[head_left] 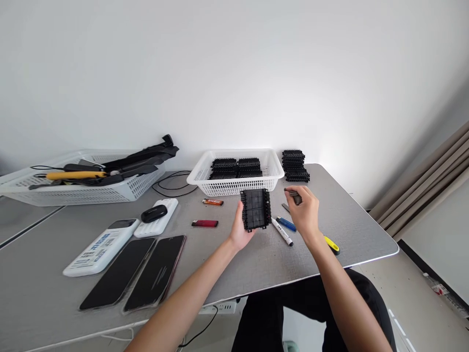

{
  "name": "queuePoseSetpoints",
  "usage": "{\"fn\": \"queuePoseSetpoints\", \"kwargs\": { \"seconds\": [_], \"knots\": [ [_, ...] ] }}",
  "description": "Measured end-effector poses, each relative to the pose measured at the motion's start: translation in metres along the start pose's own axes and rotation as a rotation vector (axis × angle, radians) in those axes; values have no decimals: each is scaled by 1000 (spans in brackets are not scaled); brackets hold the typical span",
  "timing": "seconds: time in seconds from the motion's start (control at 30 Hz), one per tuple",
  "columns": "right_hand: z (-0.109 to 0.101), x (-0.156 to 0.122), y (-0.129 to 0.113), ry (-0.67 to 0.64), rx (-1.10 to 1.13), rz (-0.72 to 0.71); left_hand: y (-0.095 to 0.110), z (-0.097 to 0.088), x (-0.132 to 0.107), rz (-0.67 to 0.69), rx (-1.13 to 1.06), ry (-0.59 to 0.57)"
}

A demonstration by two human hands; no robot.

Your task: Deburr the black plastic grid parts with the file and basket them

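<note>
My left hand (pixel 240 230) grips a black ribbed plastic block (pixel 255 209) and holds it upright above the grey table (pixel 256 259). To its right, my right hand (pixel 305 211) is closed around a small dark tool (pixel 293 194), a little apart from the block. Beneath my right hand lie a white marker (pixel 281 231), a blue pen (pixel 286 224) and a yellow-handled tool (pixel 332 244). Behind the block stands a white basket (pixel 236 185) with more black blocks, and a stack of black blocks (pixel 295 166) stands right of it.
A red lighter (pixel 204 223) and an orange lighter (pixel 212 202) lie left of the block. Two dark phones (pixel 146 271), a white calculator-like device (pixel 100 247) and a white power bank with a black case (pixel 156 215) lie at the left. A large white basket (pixel 73 188) holds tools.
</note>
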State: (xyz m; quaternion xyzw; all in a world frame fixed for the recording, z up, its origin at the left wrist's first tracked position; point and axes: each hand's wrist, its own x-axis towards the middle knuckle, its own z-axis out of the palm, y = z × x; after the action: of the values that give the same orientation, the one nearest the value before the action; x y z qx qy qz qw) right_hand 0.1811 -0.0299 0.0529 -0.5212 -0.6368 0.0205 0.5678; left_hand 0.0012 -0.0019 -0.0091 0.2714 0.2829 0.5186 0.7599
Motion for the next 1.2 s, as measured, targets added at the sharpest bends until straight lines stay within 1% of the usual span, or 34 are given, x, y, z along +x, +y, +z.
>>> {"fn": "queuePoseSetpoints", "kwargs": {
  "seconds": [0.07, 0.13, 0.17, 0.23, 0.27, 0.3, 0.37, 0.43, 0.47, 0.53, 0.63, 0.73, 0.83, 0.87, 0.93, 1.03, 1.1, 1.2],
  "knots": [
    [4, -2, 8, -93, -33, 100, 7, -4, 4, 71, -35, 80],
    [16, -10, 14, -254, -46, 192, 12, -8, 7, 141, -71, 130],
    [22, -15, 17, -349, -23, 231, 13, -10, 8, 168, -81, 136],
    [35, -24, 21, -535, 76, 289, 15, -13, 10, 188, -85, 109],
    [40, -27, 23, -583, 122, 294, 16, -15, 11, 183, -84, 84],
    [43, -28, 24, -599, 166, 288, 17, -16, 12, 174, -85, 60],
    [45, -27, 27, -540, 249, 330, 19, -18, 14, 146, -93, 33],
    [43, -23, 29, -471, 330, 398, 19, -19, 15, 126, -91, 50],
    [42, -22, 29, -465, 378, 430, 18, -18, 16, 118, -74, 72],
    [43, -22, 28, -518, 487, 477, 14, -17, 15, 124, -12, 132],
    [49, -27, 27, -619, 603, 495, 9, -13, 14, 192, 111, 186],
    [54, -31, 30, -624, 621, 466, 7, -10, 13, 272, 215, 140],
    [55, -30, 35, -536, 620, 518, 8, -10, 12, 337, 305, 77],
    [55, -29, 37, -498, 620, 542, 9, -10, 11, 338, 334, 56],
    [54, -27, 39, -425, 625, 572, 10, -11, 11, 294, 395, 0],
    [49, -23, 40, -351, 577, 559, 10, -13, 11, 250, 463, -50],
    [44, -21, 39, -350, 454, 520, 10, -16, 12, 273, 472, -12],
    [34, -20, 38, -431, 171, 429, 11, -20, 14, 312, 463, 82]
  ]
}}
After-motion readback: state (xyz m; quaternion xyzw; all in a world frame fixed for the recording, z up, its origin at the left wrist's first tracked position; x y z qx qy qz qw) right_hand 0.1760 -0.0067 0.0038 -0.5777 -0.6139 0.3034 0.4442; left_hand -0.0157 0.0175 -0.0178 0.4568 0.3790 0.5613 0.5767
